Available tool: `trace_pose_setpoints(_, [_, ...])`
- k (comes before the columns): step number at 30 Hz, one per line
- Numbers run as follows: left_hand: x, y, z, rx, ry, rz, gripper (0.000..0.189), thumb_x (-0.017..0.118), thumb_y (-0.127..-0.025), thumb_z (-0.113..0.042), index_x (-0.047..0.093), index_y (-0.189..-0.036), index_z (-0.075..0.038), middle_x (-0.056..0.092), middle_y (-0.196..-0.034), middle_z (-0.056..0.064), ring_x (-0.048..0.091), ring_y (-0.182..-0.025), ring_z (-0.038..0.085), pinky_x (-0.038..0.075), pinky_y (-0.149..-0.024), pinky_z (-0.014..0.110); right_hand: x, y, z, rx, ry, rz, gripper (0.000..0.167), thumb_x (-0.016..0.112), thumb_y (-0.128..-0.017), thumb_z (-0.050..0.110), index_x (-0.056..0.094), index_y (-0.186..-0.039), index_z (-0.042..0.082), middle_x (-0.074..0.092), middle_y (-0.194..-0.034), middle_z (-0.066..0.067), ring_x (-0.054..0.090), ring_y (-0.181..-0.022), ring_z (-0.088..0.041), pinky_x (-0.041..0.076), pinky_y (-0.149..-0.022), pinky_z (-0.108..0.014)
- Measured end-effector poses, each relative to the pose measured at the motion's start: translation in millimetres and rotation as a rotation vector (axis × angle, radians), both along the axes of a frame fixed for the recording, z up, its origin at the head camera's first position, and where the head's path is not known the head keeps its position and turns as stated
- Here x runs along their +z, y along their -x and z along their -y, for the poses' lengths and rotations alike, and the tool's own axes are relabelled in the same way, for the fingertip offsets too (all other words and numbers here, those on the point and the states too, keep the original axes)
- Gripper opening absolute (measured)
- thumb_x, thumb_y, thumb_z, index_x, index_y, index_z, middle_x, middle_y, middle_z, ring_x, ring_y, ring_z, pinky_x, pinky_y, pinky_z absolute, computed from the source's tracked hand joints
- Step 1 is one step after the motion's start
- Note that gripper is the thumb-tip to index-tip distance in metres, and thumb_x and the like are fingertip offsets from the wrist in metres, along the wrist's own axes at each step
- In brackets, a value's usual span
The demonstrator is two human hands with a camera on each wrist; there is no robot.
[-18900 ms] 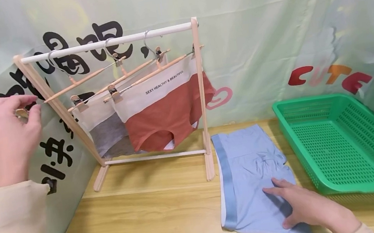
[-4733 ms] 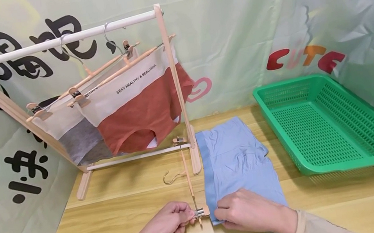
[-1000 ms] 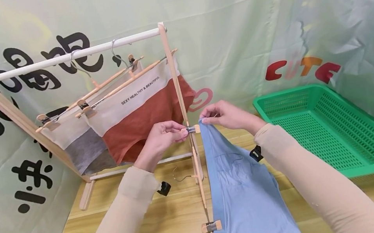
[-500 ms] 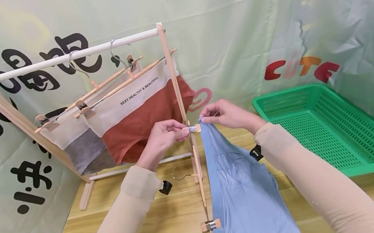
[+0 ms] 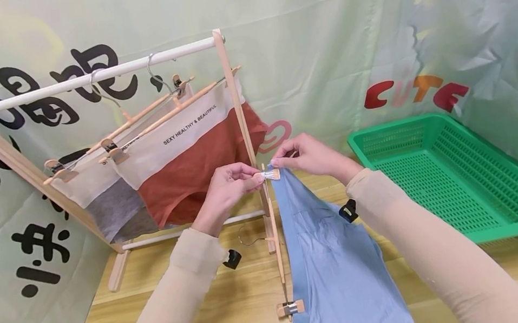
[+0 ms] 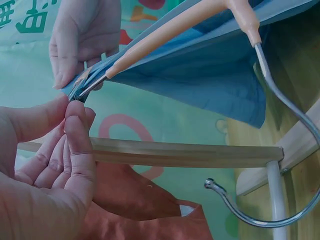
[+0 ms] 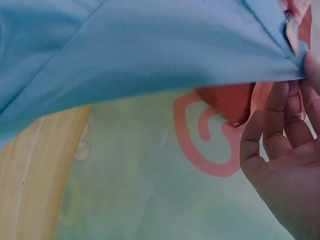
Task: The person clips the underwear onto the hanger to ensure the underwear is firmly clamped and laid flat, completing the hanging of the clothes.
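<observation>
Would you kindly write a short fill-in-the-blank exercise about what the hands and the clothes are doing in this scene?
1. The left hand pinches the upper ____ of the clip hanger.
2. The right hand holds a corner of the ____ shorts.
3. The basket on the table is ____.
4. On the rack hang ____ garments.

Missing words: clip; blue; green; two
</observation>
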State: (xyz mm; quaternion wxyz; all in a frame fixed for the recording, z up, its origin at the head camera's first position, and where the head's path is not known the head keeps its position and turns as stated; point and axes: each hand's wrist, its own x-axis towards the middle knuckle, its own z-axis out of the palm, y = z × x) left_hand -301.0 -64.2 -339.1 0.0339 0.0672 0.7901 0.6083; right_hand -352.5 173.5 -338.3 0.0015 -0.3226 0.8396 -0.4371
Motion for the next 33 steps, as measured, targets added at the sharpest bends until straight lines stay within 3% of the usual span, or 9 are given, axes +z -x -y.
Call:
trace_pose_setpoints(6, [-6.4, 1.1, 0.7, 0.007, -0.018, 0.043, 0.016, 0.082, -0.095, -0.012, 0.079, -0.107, -0.003, 0.082, -0.098, 0.011, 0.076, -0.109, 0.043, 0.061, -0.089, 0.033, -3.7, 1.8, 5.2, -0.005, -0.015, -0.018, 0.014, 0.075, -0.102, 0.019, 0.083, -0.106, 0.008, 0.081, -0.102, -0.007, 0.069, -0.092, -0.021, 0.055, -0.084, -0.035])
trace_pose_setpoints(12, [-19.0, 1.3, 0.8, 0.012, 0.028, 0.034, 0.016, 0.08, -0.097, -0.01, 0.077, -0.107, 0.001, 0.08, -0.099, 0.018, 0.08, -0.091, 0.029, 0.065, -0.087, 0.033, -23.2, 4.7, 5.2, -0.016, -0.089, -0.008, 0.016, 0.069, -0.106, 0.019, 0.078, -0.111, 0.006, 0.079, -0.1, -0.007, 0.071, -0.094, -0.024, 0.057, -0.088, -0.036])
trace_pose_setpoints(14, [-23.1, -0.3, 2.9, 0.025, 0.06, 0.033, 0.016, 0.08, -0.097, -0.01, 0.077, -0.106, 0.002, 0.079, -0.098, 0.019, 0.078, -0.084, 0.024, 0.066, -0.084, 0.034, -34.3, 4.0, 3.5, 0.0, -0.158, 0.014, 0.019, 0.066, -0.107, 0.016, 0.076, -0.118, 0.003, 0.079, -0.107, -0.01, 0.073, -0.1, -0.026, 0.06, -0.093, -0.04])
trace_pose_setpoints(21, [-47.0, 0.4, 14.5, 0.013, 0.103, 0.11, 0.017, 0.079, -0.098, -0.012, 0.074, -0.104, 0.003, 0.078, -0.097, 0.022, 0.075, -0.08, 0.024, 0.067, -0.083, 0.039, -86.9, 2.2, -8.2, 0.021, -0.577, 0.091, 0.032, 0.063, -0.107, 0.01, 0.068, -0.137, -0.001, 0.074, -0.126, -0.02, 0.071, -0.118, -0.034, 0.059, -0.103, -0.048])
trace_pose_setpoints(24, [-56.7, 0.2, 15.8, 0.003, 0.148, 0.133, 0.018, 0.079, -0.097, -0.013, 0.074, -0.103, 0.002, 0.078, -0.094, 0.02, 0.075, -0.076, 0.021, 0.067, -0.081, 0.04, -102.3, 5.2, -13.4, -0.031, -0.663, 0.104, 0.024, 0.069, -0.104, 0.012, 0.072, -0.126, 0.003, 0.075, -0.118, -0.015, 0.071, -0.107, -0.028, 0.059, -0.095, -0.045])
trace_pose_setpoints(26, [-62.2, -1.5, 15.4, 0.002, 0.196, 0.145, 0.017, 0.08, -0.097, -0.015, 0.074, -0.102, 0.001, 0.078, -0.094, 0.022, 0.076, -0.076, 0.025, 0.067, -0.08, 0.04, -109.4, 7.1, -17.1, -0.063, -0.697, 0.088, 0.009, 0.073, -0.103, 0.015, 0.073, -0.108, 0.008, 0.072, -0.102, -0.008, 0.066, -0.092, -0.022, 0.056, -0.084, -0.039])
trace_pose_setpoints(29, [-69.6, -4.1, 14.4, -0.001, 0.283, 0.147, 0.016, 0.079, -0.098, -0.016, 0.075, -0.099, -0.001, 0.078, -0.09, 0.02, 0.076, -0.077, 0.027, 0.066, -0.077, 0.04, -113.2, 9.7, -22.9, -0.096, -0.74, 0.088, 0.027, 0.075, -0.102, 0.017, 0.058, -0.08, 0.014, 0.05, -0.076, 0.0, 0.047, -0.072, -0.017, 0.042, -0.068, -0.033])
trace_pose_setpoints(31, [-75.4, -4.0, 14.5, -0.002, 0.311, 0.147, 0.015, 0.078, -0.098, -0.016, 0.074, -0.097, -0.002, 0.077, -0.087, 0.02, 0.074, -0.075, 0.027, 0.064, -0.072, 0.037, -111.5, 11.0, -27.0, -0.132, -0.755, 0.096, 0.036, 0.072, -0.103, 0.017, 0.049, -0.075, 0.016, 0.039, -0.072, 0.001, 0.039, -0.069, -0.017, 0.035, -0.067, -0.033])
trace_pose_setpoints(33, [-80.8, -2.9, 14.8, -0.004, 0.34, 0.138, 0.015, 0.077, -0.099, -0.016, 0.074, -0.095, -0.003, 0.076, -0.085, 0.019, 0.072, -0.073, 0.024, 0.063, -0.071, 0.038, -106.8, 12.3, -30.5, -0.192, -0.775, 0.091, 0.034, 0.067, -0.102, 0.013, 0.049, -0.073, 0.015, 0.041, -0.071, -0.001, 0.04, -0.068, -0.019, 0.037, -0.065, -0.035])
